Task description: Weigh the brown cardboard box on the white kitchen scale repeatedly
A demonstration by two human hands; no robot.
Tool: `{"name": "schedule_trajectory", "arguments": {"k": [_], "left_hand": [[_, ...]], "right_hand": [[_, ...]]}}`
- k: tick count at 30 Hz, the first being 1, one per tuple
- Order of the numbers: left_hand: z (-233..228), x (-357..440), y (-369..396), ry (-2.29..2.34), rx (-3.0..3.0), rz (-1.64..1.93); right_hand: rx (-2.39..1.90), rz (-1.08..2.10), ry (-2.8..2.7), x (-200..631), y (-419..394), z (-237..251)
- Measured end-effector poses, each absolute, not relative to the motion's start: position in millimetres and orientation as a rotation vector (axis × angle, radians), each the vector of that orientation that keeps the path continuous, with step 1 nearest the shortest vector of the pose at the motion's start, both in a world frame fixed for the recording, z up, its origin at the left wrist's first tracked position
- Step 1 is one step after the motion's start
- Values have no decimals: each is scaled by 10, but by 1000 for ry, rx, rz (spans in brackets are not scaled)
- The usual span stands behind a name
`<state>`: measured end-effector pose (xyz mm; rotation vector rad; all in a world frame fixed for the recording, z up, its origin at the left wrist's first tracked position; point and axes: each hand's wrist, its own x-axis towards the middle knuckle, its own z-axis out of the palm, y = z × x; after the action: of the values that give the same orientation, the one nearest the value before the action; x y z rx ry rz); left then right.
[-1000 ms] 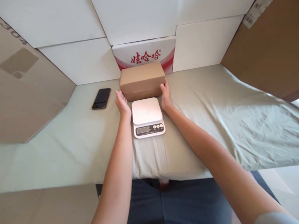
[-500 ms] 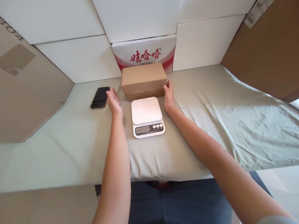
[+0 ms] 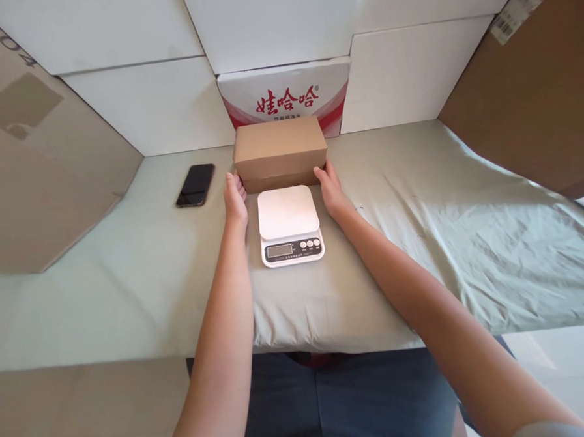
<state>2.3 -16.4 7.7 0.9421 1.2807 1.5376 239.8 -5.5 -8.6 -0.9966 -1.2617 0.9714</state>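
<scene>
**Both hands set at the ends of the cardboard box behind the scale**

We take the white kitchen scale (image 3: 289, 224) as our landmark. It sits on the table (image 3: 129, 286), which is covered with a pale green cloth, its display and buttons facing us. Directly behind the scale, touching or just short of its far edge, lies the brown cardboard box (image 3: 279, 152). Its long axis runs left to right across our view, parallel to the far edge of the scale, and it is a little wider than the scale on both sides.

Our left hand (image 3: 235, 198) lies just left of the scale's far corner, fingers stretched forward, with the fingertips at the lower left end of the box. Our right hand (image 3: 330, 189) mirrors it just right of the scale's far corner, fingertips at the lower right end. Both hands are equally near, one to each short end, so the box lies between them and slightly ahead.

The grip on each side is open and flat, not curled round anything. The fingers appear to touch the box ends, but we cannot tell whether they press. The box rests on the table, not lifted.

Left of the scale and well apart from it lies a dark phone (image 3: 195, 184), face up. Behind the box stands a white carton with red lettering (image 3: 285, 91).
</scene>
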Motion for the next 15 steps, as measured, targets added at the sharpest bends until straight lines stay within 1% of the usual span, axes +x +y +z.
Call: {"name": "schedule_trajectory", "arguments": {"k": [7,12,15], "left_hand": [[103,62,-216,1286,962,1554],[104,20,-170,1305,931,1556],[126,-53,-173,1276,969,1622]], "right_hand": [[-1041,1003,-1232,2375,-84,-34],[-999,1019,-1219,2327,-108,-16],[-950,1007,-1198,2284,-163,78]]}}
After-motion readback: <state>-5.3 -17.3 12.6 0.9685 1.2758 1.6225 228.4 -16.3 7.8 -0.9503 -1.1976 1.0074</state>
